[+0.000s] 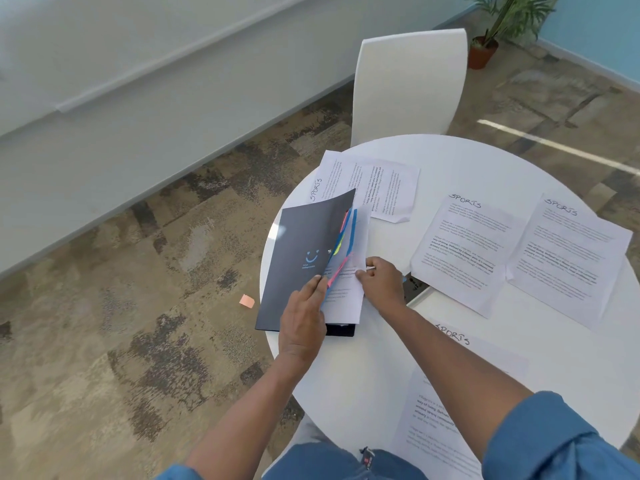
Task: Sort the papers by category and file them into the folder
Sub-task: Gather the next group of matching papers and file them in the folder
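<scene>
Now both hands grip: left hand [302,308] lifts matte dark folder [298,258] cover, right hand [382,280] pinches thin sheet [346,299].

There is just one view, from a camera on the person's head. It looks forward and down, close over the round white surface [450,157]. Its edges look bent, perhaps from the wide lens.

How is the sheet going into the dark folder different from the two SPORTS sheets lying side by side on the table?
The sheet in the folder is pinched by the right hand and half hidden under the cover, which the left hand lifts; the two side-by-side sheets lie flat, untouched and fully visible. Its heading is hidden; theirs read SPORTS. All are white printed pages.
</scene>
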Action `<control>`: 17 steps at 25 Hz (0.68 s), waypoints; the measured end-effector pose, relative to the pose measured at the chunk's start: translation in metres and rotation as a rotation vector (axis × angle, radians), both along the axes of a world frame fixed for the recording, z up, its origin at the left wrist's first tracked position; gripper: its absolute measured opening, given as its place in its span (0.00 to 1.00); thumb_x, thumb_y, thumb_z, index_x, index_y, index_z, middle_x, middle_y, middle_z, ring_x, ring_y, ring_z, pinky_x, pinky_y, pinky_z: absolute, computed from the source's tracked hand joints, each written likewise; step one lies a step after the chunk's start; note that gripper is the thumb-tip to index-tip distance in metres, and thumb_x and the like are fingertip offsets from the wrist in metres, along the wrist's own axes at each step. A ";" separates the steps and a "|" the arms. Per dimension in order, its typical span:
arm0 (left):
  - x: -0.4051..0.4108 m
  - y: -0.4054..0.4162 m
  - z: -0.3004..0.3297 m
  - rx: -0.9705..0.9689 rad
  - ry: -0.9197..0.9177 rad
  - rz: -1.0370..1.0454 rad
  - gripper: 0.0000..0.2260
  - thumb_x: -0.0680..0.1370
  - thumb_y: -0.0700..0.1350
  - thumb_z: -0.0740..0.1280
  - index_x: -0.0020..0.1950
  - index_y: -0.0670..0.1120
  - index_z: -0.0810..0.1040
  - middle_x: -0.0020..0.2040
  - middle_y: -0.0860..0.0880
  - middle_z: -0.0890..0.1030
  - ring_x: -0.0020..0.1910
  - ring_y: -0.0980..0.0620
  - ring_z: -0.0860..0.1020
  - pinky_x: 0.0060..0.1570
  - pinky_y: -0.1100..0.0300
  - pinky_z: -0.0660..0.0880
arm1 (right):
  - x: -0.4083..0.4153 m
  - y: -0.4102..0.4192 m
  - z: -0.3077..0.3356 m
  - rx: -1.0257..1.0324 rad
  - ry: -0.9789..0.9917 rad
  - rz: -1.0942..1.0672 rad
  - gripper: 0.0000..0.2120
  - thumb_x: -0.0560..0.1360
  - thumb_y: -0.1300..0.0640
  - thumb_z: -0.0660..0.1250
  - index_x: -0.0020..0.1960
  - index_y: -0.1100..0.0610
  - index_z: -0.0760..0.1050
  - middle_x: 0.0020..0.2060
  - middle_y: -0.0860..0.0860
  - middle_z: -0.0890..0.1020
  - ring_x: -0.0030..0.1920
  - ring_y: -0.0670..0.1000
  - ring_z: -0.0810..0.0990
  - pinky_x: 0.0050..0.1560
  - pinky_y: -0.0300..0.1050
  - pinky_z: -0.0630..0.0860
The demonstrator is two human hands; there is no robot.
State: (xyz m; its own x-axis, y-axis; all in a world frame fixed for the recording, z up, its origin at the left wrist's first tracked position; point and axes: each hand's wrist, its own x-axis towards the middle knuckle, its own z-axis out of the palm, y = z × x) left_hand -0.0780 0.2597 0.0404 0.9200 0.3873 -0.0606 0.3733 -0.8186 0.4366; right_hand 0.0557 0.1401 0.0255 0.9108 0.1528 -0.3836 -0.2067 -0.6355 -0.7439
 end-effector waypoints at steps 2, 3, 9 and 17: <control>0.002 0.000 0.000 -0.005 -0.013 -0.003 0.33 0.69 0.26 0.64 0.73 0.47 0.73 0.71 0.51 0.76 0.47 0.44 0.77 0.41 0.54 0.79 | 0.002 0.011 -0.002 -0.020 -0.023 0.040 0.04 0.77 0.57 0.69 0.49 0.57 0.79 0.39 0.50 0.81 0.41 0.51 0.79 0.34 0.37 0.70; 0.003 -0.001 0.001 -0.009 -0.022 0.000 0.34 0.68 0.26 0.64 0.72 0.47 0.73 0.70 0.50 0.76 0.46 0.44 0.77 0.40 0.54 0.79 | 0.003 0.017 -0.003 -0.020 -0.020 0.055 0.04 0.77 0.57 0.69 0.49 0.57 0.80 0.39 0.49 0.81 0.42 0.51 0.79 0.33 0.35 0.69; 0.005 0.006 0.001 -0.040 -0.059 0.000 0.34 0.66 0.25 0.67 0.71 0.46 0.76 0.68 0.49 0.78 0.47 0.44 0.79 0.43 0.56 0.79 | 0.004 0.042 -0.013 -0.019 -0.015 0.100 0.07 0.79 0.56 0.66 0.52 0.58 0.81 0.48 0.54 0.83 0.48 0.56 0.80 0.43 0.43 0.73; 0.005 0.011 -0.002 -0.095 -0.040 -0.025 0.33 0.68 0.25 0.65 0.72 0.45 0.75 0.70 0.48 0.77 0.52 0.43 0.79 0.51 0.53 0.80 | 0.001 0.051 -0.016 -0.041 0.033 0.133 0.09 0.79 0.58 0.65 0.57 0.59 0.79 0.53 0.57 0.82 0.52 0.57 0.79 0.46 0.43 0.71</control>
State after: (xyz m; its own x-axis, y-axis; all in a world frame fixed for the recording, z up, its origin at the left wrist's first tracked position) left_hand -0.0733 0.2708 0.0379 0.9317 0.3586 -0.0586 0.3340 -0.7817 0.5267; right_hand 0.0569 0.1910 0.0091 0.8703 0.2551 -0.4213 -0.1421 -0.6889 -0.7108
